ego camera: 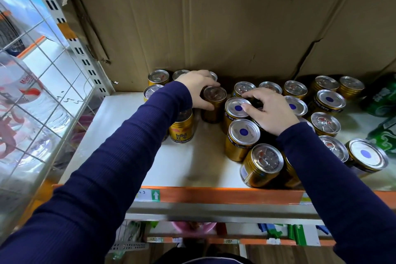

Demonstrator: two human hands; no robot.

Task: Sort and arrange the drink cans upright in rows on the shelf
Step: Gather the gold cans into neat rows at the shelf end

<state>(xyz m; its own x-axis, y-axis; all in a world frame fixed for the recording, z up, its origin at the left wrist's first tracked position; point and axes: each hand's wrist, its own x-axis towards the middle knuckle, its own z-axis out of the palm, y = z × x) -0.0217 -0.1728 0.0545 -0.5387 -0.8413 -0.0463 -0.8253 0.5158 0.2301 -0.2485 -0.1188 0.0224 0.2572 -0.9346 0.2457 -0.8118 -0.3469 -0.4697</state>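
Note:
Several gold drink cans stand upright on a white shelf (132, 135). My left hand (198, 89) grips one gold can (214, 104) near the back left, beside a small group of cans (158, 77) against the cardboard. A Red Bull can (182, 128) stands just in front of that hand. My right hand (271, 111) hovers with curled fingers over the middle cluster, its fingertips touching the lid of a can with a blue dot (236, 108). Whether it grips a can underneath is hidden. More cans (261, 164) crowd the right half.
A cardboard sheet (214, 28) backs the shelf. Green cans (381, 100) lie at the far right. A wire mesh panel (38, 70) with large water bottles behind it closes the left side. The orange shelf edge (214, 195) runs along the front.

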